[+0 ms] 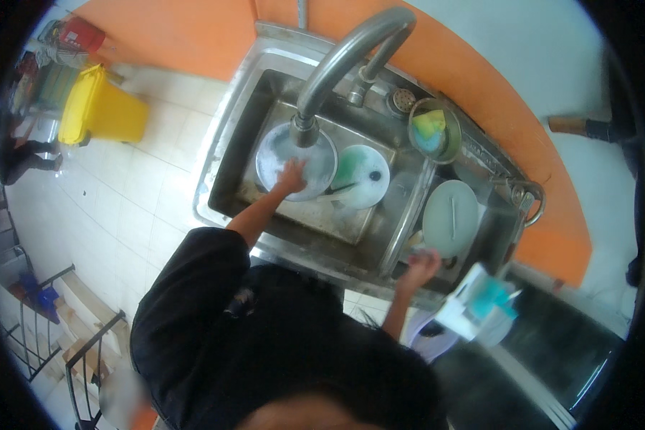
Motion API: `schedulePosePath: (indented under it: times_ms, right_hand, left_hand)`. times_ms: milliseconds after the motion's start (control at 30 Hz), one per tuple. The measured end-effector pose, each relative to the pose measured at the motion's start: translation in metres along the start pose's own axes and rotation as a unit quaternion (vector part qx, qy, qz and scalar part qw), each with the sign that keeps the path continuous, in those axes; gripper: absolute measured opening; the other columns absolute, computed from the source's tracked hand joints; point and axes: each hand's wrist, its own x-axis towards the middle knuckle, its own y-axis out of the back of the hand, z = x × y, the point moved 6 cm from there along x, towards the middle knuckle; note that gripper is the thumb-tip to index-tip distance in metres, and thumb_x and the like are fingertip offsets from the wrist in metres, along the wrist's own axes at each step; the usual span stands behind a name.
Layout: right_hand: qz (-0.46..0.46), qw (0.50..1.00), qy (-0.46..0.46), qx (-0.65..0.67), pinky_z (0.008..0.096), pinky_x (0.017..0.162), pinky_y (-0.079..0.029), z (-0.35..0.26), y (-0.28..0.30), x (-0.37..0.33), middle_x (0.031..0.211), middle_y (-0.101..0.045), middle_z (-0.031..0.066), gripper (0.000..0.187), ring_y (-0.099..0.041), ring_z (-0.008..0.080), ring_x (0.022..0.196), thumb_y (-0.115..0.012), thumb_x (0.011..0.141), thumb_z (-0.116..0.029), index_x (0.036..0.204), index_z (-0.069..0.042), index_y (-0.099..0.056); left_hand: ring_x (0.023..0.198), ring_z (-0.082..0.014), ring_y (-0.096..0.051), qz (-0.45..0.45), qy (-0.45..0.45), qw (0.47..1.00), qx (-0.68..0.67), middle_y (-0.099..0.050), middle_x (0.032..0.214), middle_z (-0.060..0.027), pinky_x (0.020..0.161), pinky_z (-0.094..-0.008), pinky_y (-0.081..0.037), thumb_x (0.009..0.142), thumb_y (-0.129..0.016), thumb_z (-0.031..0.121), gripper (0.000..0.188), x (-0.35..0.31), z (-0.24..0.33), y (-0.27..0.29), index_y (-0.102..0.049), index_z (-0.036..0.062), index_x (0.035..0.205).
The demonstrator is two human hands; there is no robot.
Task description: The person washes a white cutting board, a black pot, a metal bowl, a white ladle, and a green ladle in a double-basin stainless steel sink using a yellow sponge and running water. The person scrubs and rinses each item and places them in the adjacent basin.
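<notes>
Over a round metal basin [271,159] of cloudy water, my left hand [292,177] reaches in with its fingers apart, and nothing shows in them. Beside that basin, in the same sink compartment, sits a white bowl [369,188] with green and dark bits and a dark-handled utensil in it. My right hand [424,266] is at the near edge of the right compartment, smeared by motion, so its grip is unclear. Just beyond it stands a pale green oval plate [441,215] with a thin, light stick-like utensil on it.
A curved metal faucet [351,61] arches over the left compartment. A container [448,147] with a yellow and blue sponge stands behind the sink divider. At right are a white box [466,304] with teal contents and a dark countertop [552,344]. A yellow bin [111,111] stands at far left.
</notes>
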Motion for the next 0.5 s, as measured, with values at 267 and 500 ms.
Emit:
schedulePosePath:
  times_ms: [267,500]
  right_hand:
    - [-0.192,0.965,-0.169,-0.06,0.0229,0.055,-0.043,0.044,-0.068,-0.085,0.081,-0.056,0.0035,0.02,-0.052,0.0106,0.061,-0.055,0.086,-0.007,0.105,-0.008,-0.052]
    - [-0.338,0.896,-0.211,-0.197,0.0257,0.055,-0.045,0.143,-0.117,-0.036,0.083,-0.057,0.0036,0.018,-0.055,0.013,0.064,-0.052,0.087,-0.011,0.104,-0.008,-0.054]
  left_hand:
    - [0.116,-0.0334,-0.047,-0.132,0.067,0.989,-0.012,-0.039,0.132,-0.0218,0.093,-0.0468,-0.04,0.085,-0.051,0.034,0.052,0.048,-0.04,-0.054,-0.045,-0.0009,0.123]
    - [0.108,-0.0369,-0.05,-0.102,-0.083,0.989,0.066,-0.052,0.117,-0.0217,0.098,-0.0442,-0.035,0.084,-0.049,0.041,0.056,0.017,0.012,-0.046,-0.043,0.0041,0.127]
